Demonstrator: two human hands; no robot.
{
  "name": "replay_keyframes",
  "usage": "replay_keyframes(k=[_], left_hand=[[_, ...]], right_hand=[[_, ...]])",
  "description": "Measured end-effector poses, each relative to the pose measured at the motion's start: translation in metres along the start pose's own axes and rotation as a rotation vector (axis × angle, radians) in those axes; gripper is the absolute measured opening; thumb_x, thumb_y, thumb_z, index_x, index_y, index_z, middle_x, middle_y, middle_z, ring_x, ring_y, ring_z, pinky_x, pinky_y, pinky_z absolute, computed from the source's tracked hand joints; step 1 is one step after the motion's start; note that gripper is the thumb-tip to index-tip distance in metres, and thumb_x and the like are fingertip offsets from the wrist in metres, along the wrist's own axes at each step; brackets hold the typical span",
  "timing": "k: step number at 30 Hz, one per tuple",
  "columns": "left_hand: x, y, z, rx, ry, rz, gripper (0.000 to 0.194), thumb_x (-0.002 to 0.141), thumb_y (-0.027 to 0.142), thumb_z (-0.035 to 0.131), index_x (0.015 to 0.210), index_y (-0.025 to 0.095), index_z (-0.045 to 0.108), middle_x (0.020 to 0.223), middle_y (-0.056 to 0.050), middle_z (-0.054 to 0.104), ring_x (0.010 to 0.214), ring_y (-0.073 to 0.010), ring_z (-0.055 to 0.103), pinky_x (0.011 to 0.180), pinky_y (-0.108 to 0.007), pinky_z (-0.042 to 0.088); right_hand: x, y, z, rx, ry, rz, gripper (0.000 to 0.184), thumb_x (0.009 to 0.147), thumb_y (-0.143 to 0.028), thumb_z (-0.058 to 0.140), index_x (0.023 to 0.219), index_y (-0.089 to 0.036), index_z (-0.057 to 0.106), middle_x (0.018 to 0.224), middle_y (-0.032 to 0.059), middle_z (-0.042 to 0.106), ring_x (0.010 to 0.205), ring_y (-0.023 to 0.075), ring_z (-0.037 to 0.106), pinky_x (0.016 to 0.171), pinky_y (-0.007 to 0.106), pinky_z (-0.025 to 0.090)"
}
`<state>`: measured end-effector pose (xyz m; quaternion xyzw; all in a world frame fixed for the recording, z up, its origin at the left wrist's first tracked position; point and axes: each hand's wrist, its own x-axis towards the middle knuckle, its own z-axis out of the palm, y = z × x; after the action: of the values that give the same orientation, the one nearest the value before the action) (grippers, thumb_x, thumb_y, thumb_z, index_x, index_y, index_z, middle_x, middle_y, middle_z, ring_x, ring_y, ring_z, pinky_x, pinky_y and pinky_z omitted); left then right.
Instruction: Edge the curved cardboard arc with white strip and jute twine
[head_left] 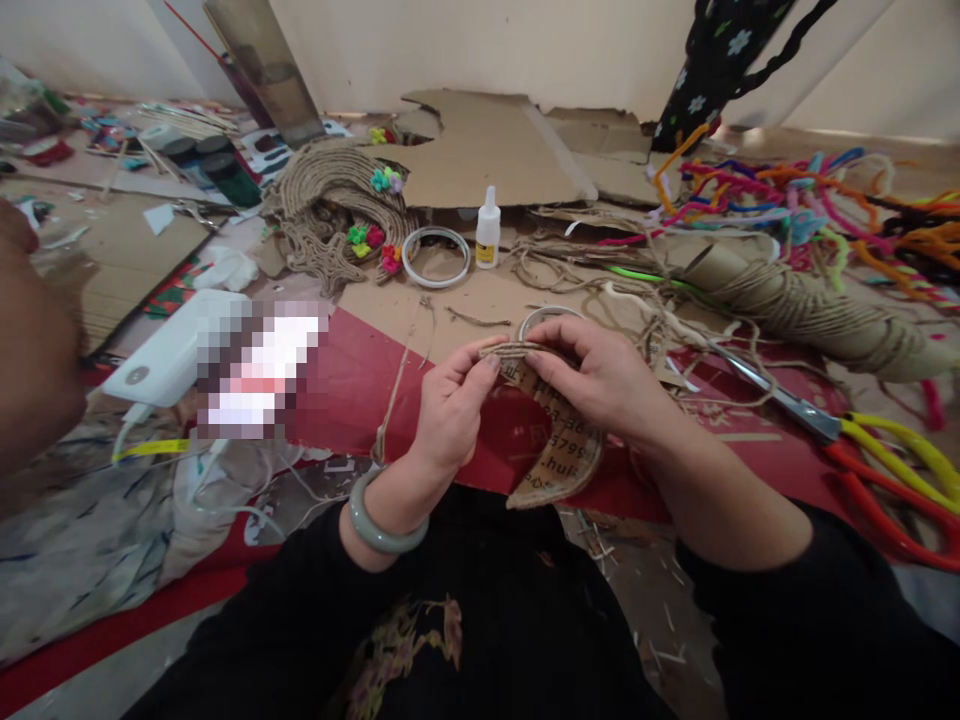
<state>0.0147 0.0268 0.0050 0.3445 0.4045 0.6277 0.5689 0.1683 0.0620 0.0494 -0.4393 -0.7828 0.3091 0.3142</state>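
Note:
Both my hands grip a curved cardboard piece (556,450) with printed letters, held above my lap. My left hand (450,405) is closed, pinching its top edge, where jute twine is wound on, between thumb and fingers. A strand of jute twine (390,400) hangs down from that hand. My right hand (596,375) is closed over the upper right of the piece, fingers pressing on the twine-wrapped edge. A pale green bangle (379,525) sits on my left wrist.
Scissors with yellow and red handles (862,440) lie to the right. A twine-wrapped cone (810,310), a glue bottle (487,230), a tape ring (436,257), colourful pipe cleaners (787,200), cardboard sheets (487,150) and a jute craft with pompoms (337,215) lie beyond. A white power bank (169,350) lies left.

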Motion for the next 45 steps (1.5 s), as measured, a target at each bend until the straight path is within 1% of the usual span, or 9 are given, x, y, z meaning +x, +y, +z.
replay_keyframes(k=[4,8,14,19,23,27,36,41,45], left_hand=[[0.0,0.001,0.002,0.016,-0.01,-0.015,0.024,0.072,0.034,0.072,0.091,0.019,0.073,0.085,-0.004,0.073,0.072,-0.0125,0.065,0.063,-0.024,0.053],[0.001,0.004,0.004,0.048,-0.041,-0.095,0.024,0.065,0.032,0.076,0.085,0.017,0.072,0.078,-0.002,0.072,0.063,-0.01,0.061,0.054,-0.02,0.051],[0.002,0.011,0.007,0.038,-0.115,-0.182,0.026,0.06,0.028,0.078,0.082,0.016,0.071,0.075,-0.002,0.072,0.061,-0.0099,0.063,0.052,-0.019,0.053],[0.001,0.016,0.005,0.012,-0.164,-0.267,0.031,0.062,0.033,0.077,0.087,0.016,0.071,0.072,-0.004,0.073,0.06,-0.0146,0.069,0.054,-0.022,0.055],[0.001,0.014,0.005,0.038,-0.152,-0.248,0.032,0.063,0.042,0.077,0.08,0.016,0.07,0.068,-0.002,0.07,0.056,-0.0111,0.065,0.05,-0.019,0.053],[0.003,0.011,0.006,0.142,-0.19,-0.226,0.03,0.062,0.04,0.079,0.076,0.015,0.07,0.066,-0.001,0.068,0.05,-0.0065,0.057,0.045,-0.016,0.048],[0.002,0.009,0.005,0.241,-0.25,-0.205,0.026,0.066,0.038,0.076,0.076,0.015,0.068,0.063,0.0,0.064,0.048,-0.0068,0.056,0.045,-0.018,0.046],[0.002,0.011,0.005,0.234,-0.255,-0.226,0.028,0.066,0.041,0.076,0.076,0.015,0.068,0.064,0.0,0.064,0.049,-0.0072,0.056,0.045,-0.018,0.046],[0.004,0.014,0.006,0.248,-0.311,-0.285,0.028,0.066,0.04,0.076,0.077,0.016,0.068,0.066,0.0,0.066,0.05,-0.0072,0.058,0.045,-0.017,0.046]], right_hand=[[0.0,-0.002,-0.008,-0.033,-0.045,0.008,0.014,0.082,-0.022,0.055,0.09,-0.016,0.065,0.08,0.0026,0.068,0.07,0.0133,0.058,0.065,0.027,0.043],[0.0,-0.003,-0.019,-0.085,-0.133,0.032,0.016,0.081,-0.022,0.055,0.09,-0.016,0.066,0.081,0.003,0.069,0.07,0.0139,0.059,0.065,0.027,0.042],[-0.001,-0.001,-0.028,-0.091,-0.184,0.023,0.015,0.08,-0.022,0.055,0.087,-0.016,0.066,0.076,0.0008,0.068,0.065,0.0122,0.056,0.062,0.025,0.041],[-0.001,0.001,-0.033,-0.082,-0.182,0.032,0.015,0.081,-0.022,0.054,0.088,-0.018,0.066,0.076,0.0002,0.068,0.065,0.0124,0.057,0.062,0.025,0.042],[-0.001,0.0,-0.035,-0.099,-0.218,-0.005,0.015,0.081,-0.022,0.054,0.088,-0.019,0.067,0.077,-0.0001,0.068,0.067,0.0127,0.058,0.066,0.026,0.043],[-0.002,0.0,-0.034,-0.14,-0.257,-0.051,0.016,0.081,-0.022,0.053,0.088,-0.019,0.068,0.079,0.0009,0.069,0.069,0.0132,0.059,0.065,0.026,0.042],[-0.003,0.002,-0.032,-0.216,-0.294,-0.056,0.018,0.081,-0.025,0.054,0.09,-0.019,0.069,0.08,0.0018,0.07,0.069,0.0137,0.059,0.062,0.025,0.04],[-0.003,0.001,-0.033,-0.234,-0.298,-0.065,0.017,0.081,-0.023,0.054,0.089,-0.019,0.068,0.079,0.0016,0.07,0.068,0.0134,0.059,0.061,0.025,0.039],[-0.003,0.001,-0.032,-0.235,-0.312,-0.098,0.017,0.08,-0.022,0.054,0.088,-0.019,0.068,0.077,0.001,0.07,0.066,0.0127,0.058,0.06,0.024,0.038]])
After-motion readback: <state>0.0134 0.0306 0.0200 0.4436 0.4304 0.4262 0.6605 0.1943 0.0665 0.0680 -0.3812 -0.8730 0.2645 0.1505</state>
